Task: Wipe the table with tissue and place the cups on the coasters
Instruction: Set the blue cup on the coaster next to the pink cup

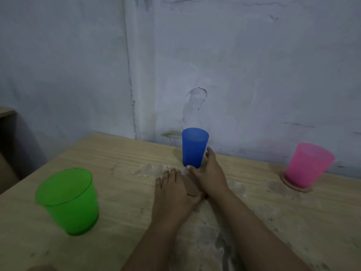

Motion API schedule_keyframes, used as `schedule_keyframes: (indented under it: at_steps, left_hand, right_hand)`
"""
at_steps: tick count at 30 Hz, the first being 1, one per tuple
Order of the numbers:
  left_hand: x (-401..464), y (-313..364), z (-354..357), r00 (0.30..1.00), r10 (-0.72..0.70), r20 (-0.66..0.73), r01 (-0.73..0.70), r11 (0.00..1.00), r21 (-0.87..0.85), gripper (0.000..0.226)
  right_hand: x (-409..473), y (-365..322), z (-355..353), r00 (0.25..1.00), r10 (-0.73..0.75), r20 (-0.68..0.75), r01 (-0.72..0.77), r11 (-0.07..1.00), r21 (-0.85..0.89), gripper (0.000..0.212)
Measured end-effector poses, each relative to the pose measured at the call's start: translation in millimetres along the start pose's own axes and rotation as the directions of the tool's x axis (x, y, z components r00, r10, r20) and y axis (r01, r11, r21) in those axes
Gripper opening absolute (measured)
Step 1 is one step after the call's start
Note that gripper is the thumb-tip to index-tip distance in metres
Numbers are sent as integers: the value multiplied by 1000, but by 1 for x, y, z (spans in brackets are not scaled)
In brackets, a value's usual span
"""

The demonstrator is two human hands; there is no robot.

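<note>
Gripping blue cup low at base with right hand; pressing flat, relaxed left hand on coaster just beside; lift straight, centre, lower squarely.

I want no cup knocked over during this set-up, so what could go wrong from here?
1. The right hand holds the tall blue plastic cup only low at its base; lifted quickly, it might tip.
2. The round brown coaster lies mostly hidden under the flat left hand, so the cup could land off-centre.
3. The wooden table looks wet near the hands; the coaster may slide.
</note>
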State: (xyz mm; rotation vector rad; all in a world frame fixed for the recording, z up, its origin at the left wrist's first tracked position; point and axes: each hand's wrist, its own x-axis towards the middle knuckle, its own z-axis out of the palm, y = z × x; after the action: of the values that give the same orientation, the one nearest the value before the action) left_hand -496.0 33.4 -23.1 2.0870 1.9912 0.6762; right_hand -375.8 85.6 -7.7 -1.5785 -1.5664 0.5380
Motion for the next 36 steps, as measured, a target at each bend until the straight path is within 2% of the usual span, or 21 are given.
schedule_keyframes:
  at_steps: [3,9,17,21,27,36]
  left_hand:
    - [1,-1,1,1000,4,-4,-4,1000,18,99]
    - [1,-2,-1,1000,25,-4,-25,999,34,91]
    - [-1,3,-5,997,50,54,-51,999,18,92]
    - [-1,17,-3,992,108,61,-104,992,-74,89]
    - [12,60,14,975,206,85,-200,977,-74,89]
    - [46,98,42,964,252,89,-254,967,9,84]
  right_hand:
    - [10,0,6,1000,9,4,-10,1000,26,93]
    - [17,-1,10,999,44,-3,-44,999,16,75]
    - [-3,8,-23,999,32,-33,-26,987,160,66]
    - [-15,23,-50,994,53,-101,-32,980,196,61]
    - [-30,50,-97,974,80,-210,-44,984,172,54]
    - [-41,81,-141,936,122,-331,-60,980,191,45]
